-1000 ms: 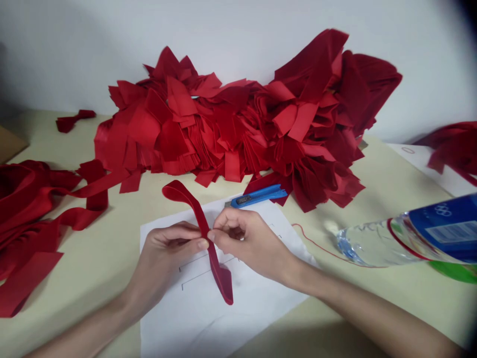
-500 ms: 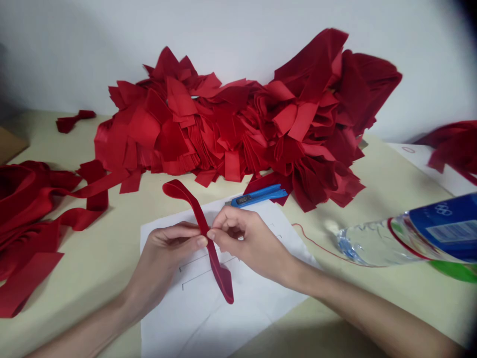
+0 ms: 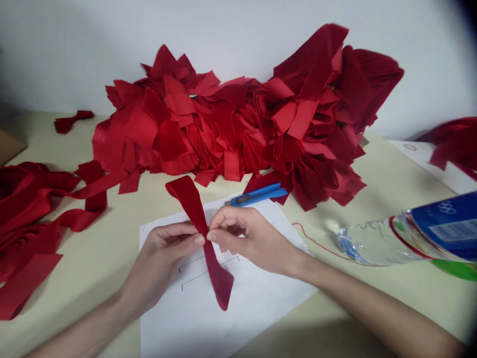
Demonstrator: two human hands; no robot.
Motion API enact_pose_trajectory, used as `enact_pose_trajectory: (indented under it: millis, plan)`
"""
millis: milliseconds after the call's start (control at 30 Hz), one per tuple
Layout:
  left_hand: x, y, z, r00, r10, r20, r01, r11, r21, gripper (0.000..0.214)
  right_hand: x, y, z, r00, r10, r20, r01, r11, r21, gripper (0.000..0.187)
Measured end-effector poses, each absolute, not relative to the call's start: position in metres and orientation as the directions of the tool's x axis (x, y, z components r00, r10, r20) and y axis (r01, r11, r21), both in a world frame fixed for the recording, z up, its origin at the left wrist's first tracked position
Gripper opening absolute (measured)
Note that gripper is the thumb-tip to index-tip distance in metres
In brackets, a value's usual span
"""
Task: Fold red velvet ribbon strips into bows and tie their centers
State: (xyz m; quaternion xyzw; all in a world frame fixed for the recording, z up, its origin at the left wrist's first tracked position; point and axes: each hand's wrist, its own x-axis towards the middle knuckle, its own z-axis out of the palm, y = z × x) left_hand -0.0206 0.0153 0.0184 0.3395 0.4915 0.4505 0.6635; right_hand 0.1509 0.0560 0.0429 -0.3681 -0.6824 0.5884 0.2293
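Note:
A dark red fabric strip (image 3: pixel 194 211) is pinched at its middle between my left hand (image 3: pixel 160 261) and my right hand (image 3: pixel 246 238). Thumb and fingertips of each hand meet on it, and the pinched part is partly hidden. Its upper end flares out flat towards the pile, and its lower end hangs wide over the paper. Beneath my hands lies a white paper sheet (image 3: pixel 253 303) with thin drawn lines. A blue utility knife (image 3: pixel 257 195) rests at the paper's far edge, beyond my right hand.
A large heap of cut red fabric strips (image 3: pixel 231 134) stands against the white wall on a pale table (image 3: pixel 74 268). More red strips (image 3: pixel 26 199) lie at left. A plastic water bottle (image 3: pixel 387 238) lies at right, near a thin red thread (image 3: pixel 316 243).
The strip's upper end has opened from a narrow curl into a flat, wider flare. Its lower end also looks wider. My hands still pinch the same spot.

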Motion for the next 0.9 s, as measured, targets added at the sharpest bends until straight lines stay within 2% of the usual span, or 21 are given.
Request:
enact_pose_trajectory:
  millis: [200, 433, 633, 733, 833, 900]
  plan:
    - [-0.028, 0.018, 0.013, 0.262, 0.858, -0.441, -0.356, 0.511, 0.783, 0.007, 0.160, 0.066, 0.054, -0.690, 0.703, -0.174, 0.224, -0.021, -0.974, 0.017]
    - [-0.026, 0.020, 0.011, 0.428, 0.822, -0.377, -0.416, 0.549, 0.725, 0.012, 0.162, 0.069, 0.054, -0.734, 0.658, -0.170, 0.193, -0.037, -0.980, 0.015]
    - [-0.026, 0.020, 0.019, 0.567, 0.760, -0.317, -0.406, 0.593, 0.695, 0.010, 0.168, 0.077, 0.053, -0.753, 0.623, -0.210, 0.247, -0.028, -0.969, 0.017]
    - [-0.027, 0.016, 0.025, 0.664, 0.664, -0.344, -0.307, 0.661, 0.685, 0.008, 0.169, 0.076, 0.049, -0.825, 0.525, -0.210, 0.217, -0.049, -0.975, 0.015]
    - [-0.023, 0.007, 0.026, 0.753, 0.459, -0.472, -0.065, 0.764, 0.641, 0.003, 0.165, 0.071, 0.042, -0.901, 0.368, -0.229, 0.213, -0.084, -0.973, 0.015]
    - [-0.018, 0.001, 0.022, 0.744, 0.381, -0.549, 0.064, 0.776, 0.627, 0.010, 0.163, 0.068, 0.039, -0.933, 0.242, -0.265, 0.261, -0.048, -0.964, 0.017]
